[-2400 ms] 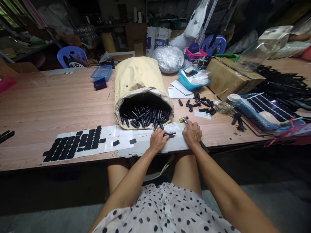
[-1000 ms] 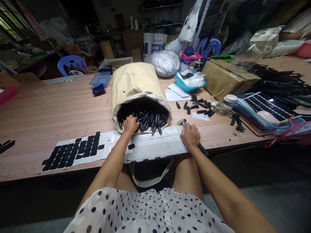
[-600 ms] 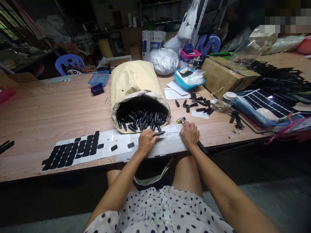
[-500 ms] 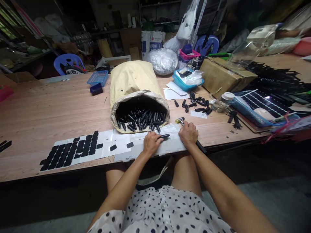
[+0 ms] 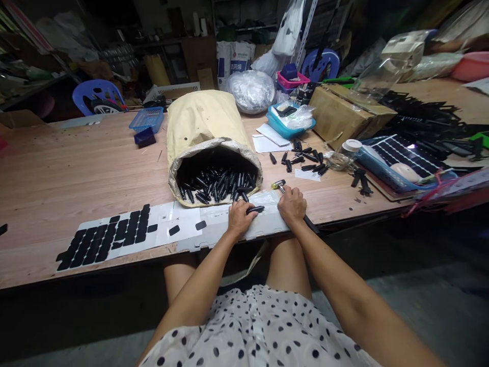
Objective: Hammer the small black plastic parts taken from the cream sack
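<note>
My left hand (image 5: pixel 240 217) is closed on a slim black plastic part (image 5: pixel 255 209), held flat over a white sheet (image 5: pixel 225 224) at the table's near edge. My right hand (image 5: pixel 292 205) is closed around a tool whose yellow-and-metal tip (image 5: pixel 278 184) sticks out above the fingers and whose dark handle (image 5: pixel 310 224) shows below the wrist. Just beyond both hands lies a tan sack (image 5: pixel 206 137) on its side, its mouth facing me and full of several black parts (image 5: pixel 217 184).
A white sheet with several black stickers (image 5: pixel 110 235) lies at the left. Loose black parts (image 5: pixel 301 160) lie right of the sack. A cardboard box (image 5: pixel 349 112), blue trays (image 5: pixel 288 122) and a blue basket (image 5: pixel 397 168) crowd the right; a blue basket (image 5: pixel 147 119) sits behind.
My left hand reached into the sack mouth, took a black part and brought it back to the white sheet beside my right hand. My right hand stayed on the tool.
</note>
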Tool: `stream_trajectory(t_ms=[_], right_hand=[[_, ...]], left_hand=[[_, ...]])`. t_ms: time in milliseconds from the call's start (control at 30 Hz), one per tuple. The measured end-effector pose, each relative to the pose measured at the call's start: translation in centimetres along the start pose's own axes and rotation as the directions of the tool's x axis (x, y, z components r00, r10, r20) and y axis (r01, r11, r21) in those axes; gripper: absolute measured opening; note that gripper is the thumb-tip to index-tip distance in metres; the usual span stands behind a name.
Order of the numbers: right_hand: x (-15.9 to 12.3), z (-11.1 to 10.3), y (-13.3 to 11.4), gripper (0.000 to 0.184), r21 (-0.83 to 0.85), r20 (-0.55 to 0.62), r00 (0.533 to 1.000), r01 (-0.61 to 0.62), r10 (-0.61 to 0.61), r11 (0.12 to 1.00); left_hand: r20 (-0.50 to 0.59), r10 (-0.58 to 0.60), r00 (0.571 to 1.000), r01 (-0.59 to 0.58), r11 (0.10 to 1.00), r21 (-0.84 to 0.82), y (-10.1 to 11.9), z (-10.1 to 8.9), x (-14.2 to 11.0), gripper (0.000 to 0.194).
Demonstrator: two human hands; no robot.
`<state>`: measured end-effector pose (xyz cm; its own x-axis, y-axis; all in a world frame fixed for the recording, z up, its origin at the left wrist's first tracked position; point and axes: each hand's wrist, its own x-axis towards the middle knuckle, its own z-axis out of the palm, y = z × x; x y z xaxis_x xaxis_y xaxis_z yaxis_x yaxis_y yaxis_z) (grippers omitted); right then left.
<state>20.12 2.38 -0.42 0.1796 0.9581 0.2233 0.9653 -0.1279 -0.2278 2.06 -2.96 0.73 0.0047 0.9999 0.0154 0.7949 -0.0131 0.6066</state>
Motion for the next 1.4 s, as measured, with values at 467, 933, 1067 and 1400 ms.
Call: stream_trajectory(t_ms=[467,933,1067,1400], right_hand=[[-6.3,-1.9,0.7,0.035,0.615,-0.129,0.971,0.239,-0.203,0.751],[-8.6,-2.8,-1.3,0.036,0.578,-0.095,0.958,0.275,-0.271,0.768],[-7.7,-2.5,-0.8,0.036,0.559,-0.063,0.966,0.242,-0.251,0.793],[0.9,-0.8,1.8,0.035,0.179,0.01,1.0,-0.024,0.023,0.984]], left_hand=[[-0.007,0.006,1.0,-0.006,0.999,-0.032,0.1,0.3,0.1,0.02],[-0.001,-0.03,1.0,0.03,0.998,-0.054,0.4,0.3,0.2,0.02],[0.016,-0.042,0.999,0.043,0.997,-0.059,0.8,0.2,0.0,0.017],[0.001,-0.035,0.999,0.035,0.999,-0.029,1.3,0.5,-0.2,0.014]])
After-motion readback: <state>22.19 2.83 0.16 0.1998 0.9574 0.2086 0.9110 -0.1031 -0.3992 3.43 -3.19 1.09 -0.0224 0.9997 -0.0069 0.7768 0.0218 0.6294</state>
